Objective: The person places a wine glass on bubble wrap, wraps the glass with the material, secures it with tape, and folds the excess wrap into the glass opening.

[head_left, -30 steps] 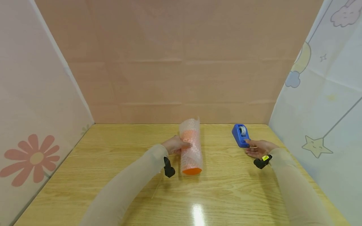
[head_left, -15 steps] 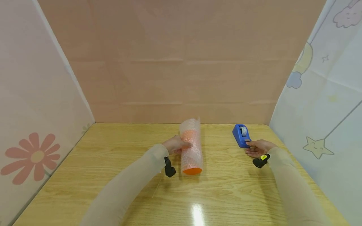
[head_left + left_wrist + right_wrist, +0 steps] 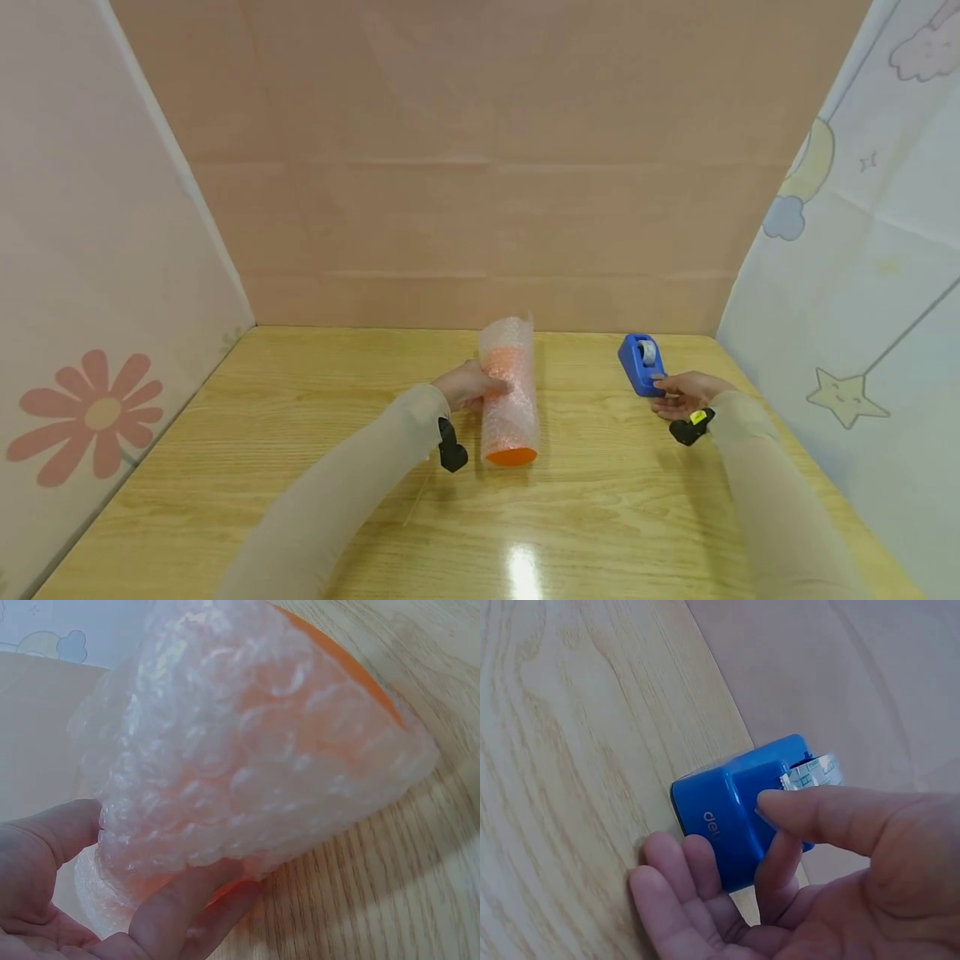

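Note:
A roll of bubble wrap (image 3: 510,421) with something orange inside lies on the table, its open end facing me. My left hand (image 3: 467,385) grips its left side. Up close, the left thumb presses one side of the bubble wrap (image 3: 202,765) while the fingers curl beneath. To the right is a blue tape dispenser (image 3: 640,365) carrying a roll of tape (image 3: 815,772). At the dispenser's near end, my right hand (image 3: 688,393) holds on with thumb and index finger, the index tip partly hidden behind the thumb. The other right fingers curl by its lettered front.
A wooden table (image 3: 330,367) lies under everything, with a tan backdrop (image 3: 480,208) at its far edge. Printed white sheets flank it, one with a red flower (image 3: 101,414) on the left, one with a star (image 3: 847,398) on the right. Each wrist wears a black camera (image 3: 452,446).
Both hands keep their hold, and the bubble wrap and tape dispenser stay in place. Only the head view has shifted slightly.

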{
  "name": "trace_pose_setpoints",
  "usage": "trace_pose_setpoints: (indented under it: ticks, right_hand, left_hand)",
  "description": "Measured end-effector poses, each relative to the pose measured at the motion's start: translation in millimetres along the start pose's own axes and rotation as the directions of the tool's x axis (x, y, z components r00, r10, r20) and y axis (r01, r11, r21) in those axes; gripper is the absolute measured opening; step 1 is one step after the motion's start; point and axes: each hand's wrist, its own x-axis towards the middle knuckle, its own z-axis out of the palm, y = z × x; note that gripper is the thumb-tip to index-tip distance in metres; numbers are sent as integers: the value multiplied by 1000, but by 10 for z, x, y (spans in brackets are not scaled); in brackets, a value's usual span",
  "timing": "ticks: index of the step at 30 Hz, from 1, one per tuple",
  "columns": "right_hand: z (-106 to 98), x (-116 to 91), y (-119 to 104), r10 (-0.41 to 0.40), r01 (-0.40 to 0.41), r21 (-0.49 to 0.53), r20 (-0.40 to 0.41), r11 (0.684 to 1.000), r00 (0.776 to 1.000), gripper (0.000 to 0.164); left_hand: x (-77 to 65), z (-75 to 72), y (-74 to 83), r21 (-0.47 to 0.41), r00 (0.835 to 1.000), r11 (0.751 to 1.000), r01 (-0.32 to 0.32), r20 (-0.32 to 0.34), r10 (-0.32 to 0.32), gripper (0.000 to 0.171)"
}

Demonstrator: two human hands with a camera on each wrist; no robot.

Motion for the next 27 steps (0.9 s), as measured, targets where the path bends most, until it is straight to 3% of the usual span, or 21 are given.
trace_pose_setpoints:
  ticks: [12,18,23,27]
  right_hand:
    - [-26,49,-48,14,-14,-34,1,999,1000,22]
    - [-23,75,-33,-8,7,-62,-15,998,1000,36]
    - [-22,71,12,-3,-3,-94,-71,996,997,23]
    - [-68,52,59,-14,13,-74,-19,997,1000,19]
  left_hand:
    - [11,6,-5,-1,1000,1000,-10,9,10,49]
    - [5,6,-7,8,1000,1000,-6,5,6,47]
    - [10,10,-6,3,1000,1000,-3,9,3,46]
    - [23,10,-13,-2,1000,1000,-1,3,1,47]
